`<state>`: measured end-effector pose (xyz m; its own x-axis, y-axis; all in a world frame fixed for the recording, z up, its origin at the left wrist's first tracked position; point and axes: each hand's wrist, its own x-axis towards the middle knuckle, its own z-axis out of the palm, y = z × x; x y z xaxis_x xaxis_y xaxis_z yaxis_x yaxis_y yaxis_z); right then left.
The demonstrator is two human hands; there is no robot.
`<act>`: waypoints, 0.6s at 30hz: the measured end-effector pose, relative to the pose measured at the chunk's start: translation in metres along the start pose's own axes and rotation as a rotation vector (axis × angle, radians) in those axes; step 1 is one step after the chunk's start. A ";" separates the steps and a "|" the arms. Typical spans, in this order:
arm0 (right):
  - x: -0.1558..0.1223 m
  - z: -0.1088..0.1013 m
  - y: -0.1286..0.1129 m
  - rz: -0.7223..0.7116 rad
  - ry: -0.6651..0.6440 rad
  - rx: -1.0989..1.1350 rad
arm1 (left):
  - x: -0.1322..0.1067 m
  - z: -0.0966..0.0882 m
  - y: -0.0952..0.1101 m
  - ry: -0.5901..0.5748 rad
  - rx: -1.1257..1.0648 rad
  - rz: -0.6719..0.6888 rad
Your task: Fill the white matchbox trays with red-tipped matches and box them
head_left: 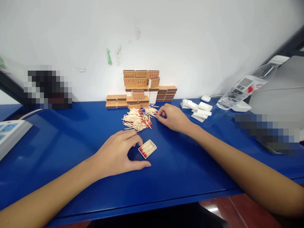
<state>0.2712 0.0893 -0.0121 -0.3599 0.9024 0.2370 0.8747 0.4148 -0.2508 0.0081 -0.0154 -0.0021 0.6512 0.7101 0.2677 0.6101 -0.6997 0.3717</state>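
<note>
A white matchbox tray [147, 149] lies on the blue table, partly filled with red-tipped matches. Around its left side rests my left hand [121, 152], thumb and fingers apart, with the index finger close to the tray's edge. Beyond the tray spreads a loose pile of matches [136, 119]. At the pile's right side is my right hand [172, 116], its thumb and index finger pinched together at the match heads. Whether a match is between those fingertips is too small to make out.
Stacked matchboxes [141, 82] stand against the wall behind the pile. Several empty white trays [198, 109] lie at the right, near a white earphone-case-like object [205, 98] and a tilted water bottle [247, 85]. A power strip [14, 134] sits at the left edge.
</note>
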 end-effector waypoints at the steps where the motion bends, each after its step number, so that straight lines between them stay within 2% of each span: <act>1: 0.001 -0.002 0.001 -0.010 -0.025 -0.007 | 0.000 0.000 0.000 0.002 -0.008 0.001; 8: -0.010 -0.014 0.006 -0.109 -0.115 -0.095 | -0.004 0.002 0.002 -0.047 -0.127 0.084; 14: -0.017 -0.017 -0.017 -0.152 -0.144 -0.398 | -0.002 0.002 0.004 0.074 -0.127 0.138; 18: -0.013 -0.017 -0.025 -0.136 -0.174 -0.495 | -0.001 0.002 0.003 0.155 -0.068 0.131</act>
<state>0.2599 0.0651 0.0073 -0.4919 0.8681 0.0669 0.8500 0.4621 0.2529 0.0108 -0.0186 -0.0033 0.6423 0.6209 0.4494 0.4900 -0.7835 0.3821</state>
